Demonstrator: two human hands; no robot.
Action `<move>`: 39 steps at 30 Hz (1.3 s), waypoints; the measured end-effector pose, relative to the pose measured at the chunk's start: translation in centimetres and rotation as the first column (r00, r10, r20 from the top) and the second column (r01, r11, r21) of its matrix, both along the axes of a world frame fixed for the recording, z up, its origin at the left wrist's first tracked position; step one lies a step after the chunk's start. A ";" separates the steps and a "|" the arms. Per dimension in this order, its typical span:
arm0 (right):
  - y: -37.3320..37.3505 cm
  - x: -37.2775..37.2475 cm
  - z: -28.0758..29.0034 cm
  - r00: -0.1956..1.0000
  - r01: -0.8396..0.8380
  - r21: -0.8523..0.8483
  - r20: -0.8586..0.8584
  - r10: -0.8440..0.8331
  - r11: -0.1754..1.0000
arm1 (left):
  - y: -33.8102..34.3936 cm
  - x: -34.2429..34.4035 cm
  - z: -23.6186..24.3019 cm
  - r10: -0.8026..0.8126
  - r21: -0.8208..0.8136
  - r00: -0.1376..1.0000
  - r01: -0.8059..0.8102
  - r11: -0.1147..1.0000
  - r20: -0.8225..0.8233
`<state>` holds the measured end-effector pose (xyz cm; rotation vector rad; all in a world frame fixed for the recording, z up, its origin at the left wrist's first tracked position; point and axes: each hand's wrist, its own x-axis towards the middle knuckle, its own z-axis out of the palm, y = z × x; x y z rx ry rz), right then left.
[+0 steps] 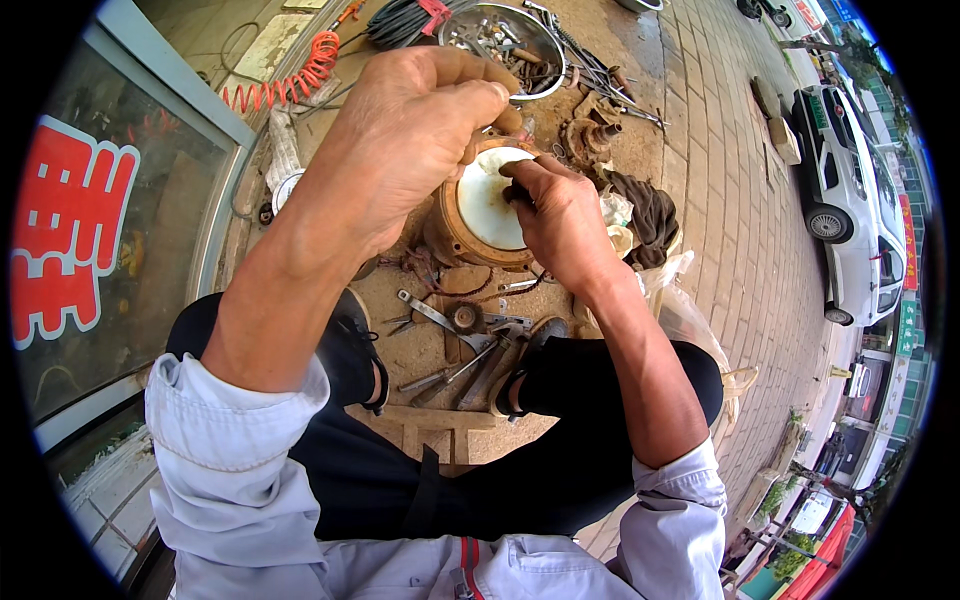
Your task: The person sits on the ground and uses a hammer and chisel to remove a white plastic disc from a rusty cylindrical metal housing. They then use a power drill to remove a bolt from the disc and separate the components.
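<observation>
My left hand is raised over the far side of a rusty round metal housing. Its fingers curl in and meet the thumb; whatever is between them, if anything, does not show. Lower and to the right, my right hand is closed above the housing's right edge, its blackened fingertips pinched together. Something small may be in that pinch, but I cannot make it out. A whitish disc covers the top of the housing, which stands on the ground between my feet, partly hidden by both hands.
Nearer me lie a grey adjustable wrench, a hammer and other hand tools. Beyond stands a metal bowl of small parts, beside long rods. A rusty fitting and dark cloth lie right; a glass door is left.
</observation>
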<state>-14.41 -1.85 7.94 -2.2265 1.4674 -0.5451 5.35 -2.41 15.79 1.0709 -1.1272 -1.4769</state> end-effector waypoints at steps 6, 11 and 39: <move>-0.1 -0.2 0.0 0.999 0.023 0.025 -0.050 -0.022 0.999 | 0.1 -0.2 0.0 0.003 0.008 1.000 -0.003 1.000 0.019; -0.3 -0.3 -0.1 0.998 -0.058 -0.035 -0.017 0.058 0.998 | -0.1 0.0 -0.5 0.011 0.004 1.000 -0.011 1.000 0.022; 0.4 -0.3 -0.4 0.983 0.174 0.098 0.033 -0.178 0.980 | 0.0 0.0 -0.3 0.029 0.027 1.000 -0.029 0.999 0.007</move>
